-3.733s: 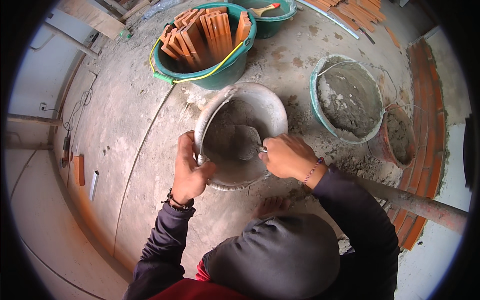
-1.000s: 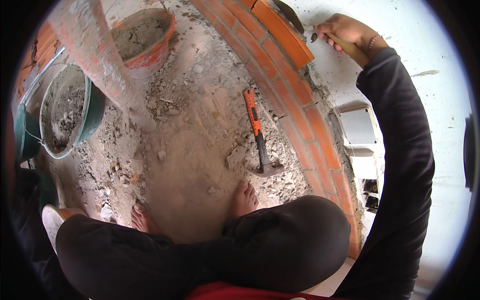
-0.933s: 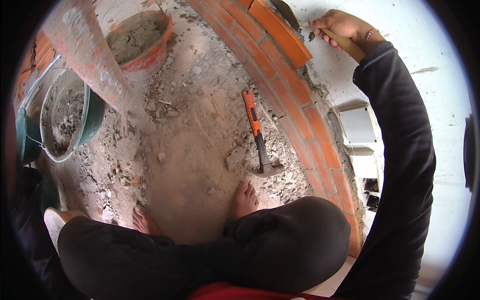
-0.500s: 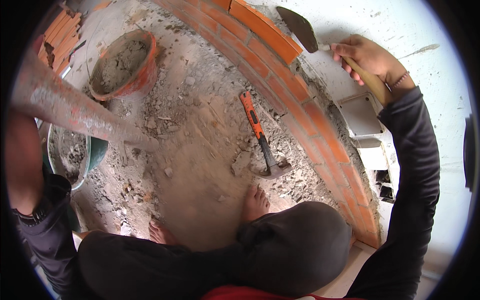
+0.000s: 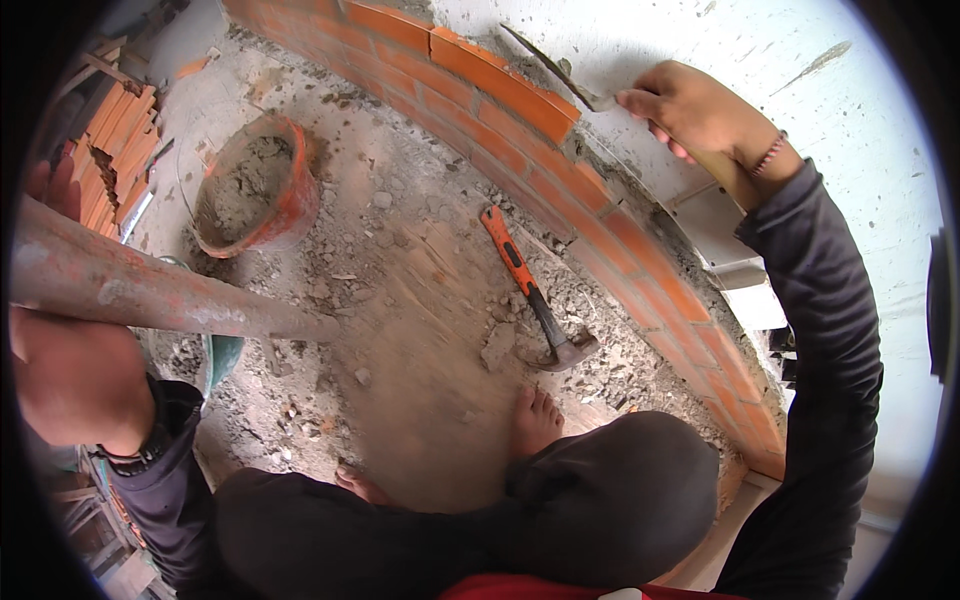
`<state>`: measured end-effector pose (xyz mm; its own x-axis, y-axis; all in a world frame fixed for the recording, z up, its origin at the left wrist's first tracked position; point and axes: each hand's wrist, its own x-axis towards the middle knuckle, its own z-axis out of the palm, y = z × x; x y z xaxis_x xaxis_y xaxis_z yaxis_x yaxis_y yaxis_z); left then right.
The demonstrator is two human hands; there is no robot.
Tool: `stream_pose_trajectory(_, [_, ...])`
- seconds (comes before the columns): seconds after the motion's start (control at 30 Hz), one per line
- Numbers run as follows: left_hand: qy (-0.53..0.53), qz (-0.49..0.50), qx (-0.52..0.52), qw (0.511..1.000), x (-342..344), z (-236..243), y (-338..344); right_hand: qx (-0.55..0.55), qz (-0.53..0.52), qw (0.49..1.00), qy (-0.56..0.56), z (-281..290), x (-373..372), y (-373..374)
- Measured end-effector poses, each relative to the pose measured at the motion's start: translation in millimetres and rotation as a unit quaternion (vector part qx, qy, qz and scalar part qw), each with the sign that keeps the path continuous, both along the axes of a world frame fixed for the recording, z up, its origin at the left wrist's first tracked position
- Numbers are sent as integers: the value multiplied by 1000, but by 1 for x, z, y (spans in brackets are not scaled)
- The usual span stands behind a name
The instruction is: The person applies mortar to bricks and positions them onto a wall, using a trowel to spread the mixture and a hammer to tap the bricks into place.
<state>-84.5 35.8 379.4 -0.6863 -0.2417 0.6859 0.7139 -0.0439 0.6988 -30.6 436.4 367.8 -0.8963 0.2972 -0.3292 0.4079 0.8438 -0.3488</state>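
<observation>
- The right hand is wrapped round the wooden handle of the trowel; its blade is seen nearly edge-on, just behind the top brick, beside the white wall.
- The left hand is well apart from it, behind the steel pole; whether it grips anything I cannot tell.
- The step looks like working mortar behind the brick edging. To do it well, keep a firm, low wrist and let the blade follow the line of the gap, with light pressure so the top brick is not nudged outward.
- Small loads would suit so narrow a space; surplus is best scraped off before it smears on the brick face or wall.
- The claw hammer lies near the bare foot, so footing deserves care.
- Half a second ago the blade showed its broad face; now it is turned to a thin edge.
- The left forearm reaches further into view, with fingers now appearing beyond the pole.
- The pale basin, between the hands in the earliest frame, is not visible now.
</observation>
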Motion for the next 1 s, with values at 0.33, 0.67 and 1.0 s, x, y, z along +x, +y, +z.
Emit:
stream_pose_trajectory(0.33, [-18,117,-68,991,-2,3,2,-109,-32,993,32,-8,-50,-12])
stream_pose_trajectory(0.67, [-17,81,-66,994,-1,-4,-7,-84,-42,995,41,1,-61,-24])
stream_pose_trajectory(1.0, [-4,85,-62,994,-4,-8,-8,-101,168,972,134,-30,-79,-80])
